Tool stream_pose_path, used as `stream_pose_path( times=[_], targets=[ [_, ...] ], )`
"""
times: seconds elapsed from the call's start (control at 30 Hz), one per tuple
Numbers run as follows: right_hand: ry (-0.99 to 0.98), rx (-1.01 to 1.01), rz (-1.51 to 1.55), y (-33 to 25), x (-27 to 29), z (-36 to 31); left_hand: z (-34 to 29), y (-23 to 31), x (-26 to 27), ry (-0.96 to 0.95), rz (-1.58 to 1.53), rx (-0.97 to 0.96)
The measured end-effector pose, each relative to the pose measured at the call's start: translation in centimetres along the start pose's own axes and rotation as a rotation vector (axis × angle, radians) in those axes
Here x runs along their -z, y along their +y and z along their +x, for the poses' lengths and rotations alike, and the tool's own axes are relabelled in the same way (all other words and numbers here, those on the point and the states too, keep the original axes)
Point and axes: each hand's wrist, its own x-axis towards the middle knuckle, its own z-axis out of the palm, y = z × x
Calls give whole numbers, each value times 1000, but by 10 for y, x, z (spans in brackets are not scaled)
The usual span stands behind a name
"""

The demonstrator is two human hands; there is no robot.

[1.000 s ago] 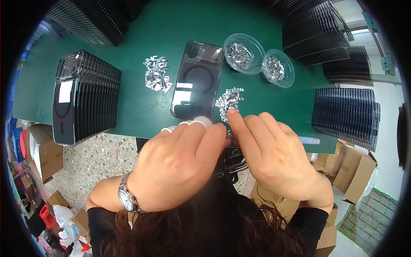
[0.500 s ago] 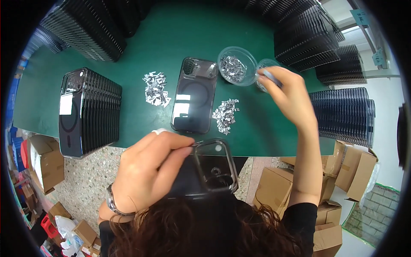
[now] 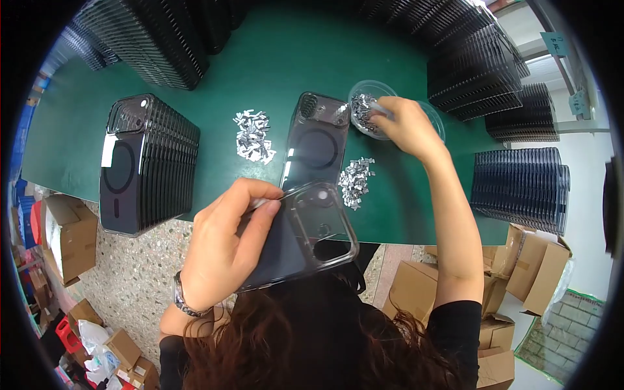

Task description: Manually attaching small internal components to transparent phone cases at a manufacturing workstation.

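Observation:
My left hand (image 3: 227, 240) pinches the edge of a dark see-through phone case (image 3: 276, 250), held tilted over the table's front edge. Its camera opening is toward the right. At the clear round tub (image 3: 372, 83), my right hand (image 3: 413, 130) is closed around a slim pale stick-like tool (image 3: 382, 112). The tool's tip is at the small silvery pieces (image 3: 363, 107) in the tub; whether it has picked one up is too small to see. A second smoky phone case (image 3: 315, 153) lies on the table between two loose piles of silvery pieces, a left pile (image 3: 253, 138) and a right pile (image 3: 357, 182).
A tall row of phone cases (image 3: 149, 162) stands at the left. More dark stacks (image 3: 146, 45) line the back left, and others (image 3: 520, 182) the right side. A second clear tub (image 3: 437, 117) is partly behind my right hand. Cardboard boxes (image 3: 413, 286) sit on the floor.
My right hand has moved left from the second tub to the tub of silvery pieces. The held case has risen slightly and now overlaps the lower end of the lying case. The view has shifted a little.

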Motion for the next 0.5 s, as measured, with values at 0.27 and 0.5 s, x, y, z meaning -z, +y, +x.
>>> stream_pose_path(
  times=[0.27,0.5],
  targets=[
    [-22,92,483,-64,38,-56,27,-2,-7,-188,115,-116],
    [-70,278,570,-89,38,-82,35,3,-19,-248,101,-156]
  ],
)
